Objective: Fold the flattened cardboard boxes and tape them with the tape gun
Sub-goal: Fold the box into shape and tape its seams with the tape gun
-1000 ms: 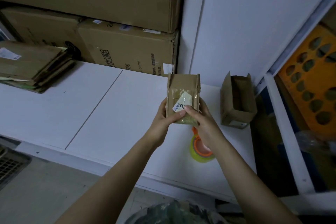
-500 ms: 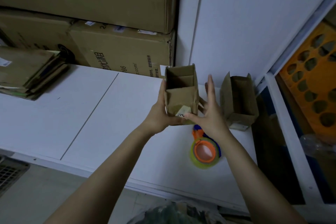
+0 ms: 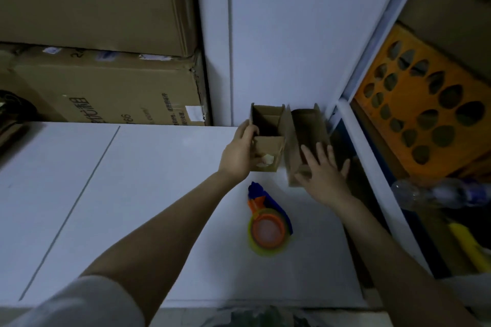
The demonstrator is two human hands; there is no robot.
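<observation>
A small folded cardboard box [image 3: 268,151] stands open-topped on the white table [image 3: 148,194] near the back wall, with a paper label on its near side. My left hand [image 3: 237,152] grips its left wall. Right beside it stands a second small open box [image 3: 305,135]. My right hand [image 3: 322,170] lies with spread, straight fingers against that second box's near side. The tape gun [image 3: 267,223], blue and orange with a yellow-green roll, lies on the table just in front of both boxes, with neither hand on it.
Large cardboard cartons [image 3: 106,87] are stacked at the back left against the wall. An orange perforated crate [image 3: 422,114] and a plastic bottle [image 3: 438,191] sit on shelving to the right. The table's near edge runs along the bottom.
I carried the held box away from me and set it down beside the second box by the wall. My right hand left it and moved onto the second box.
</observation>
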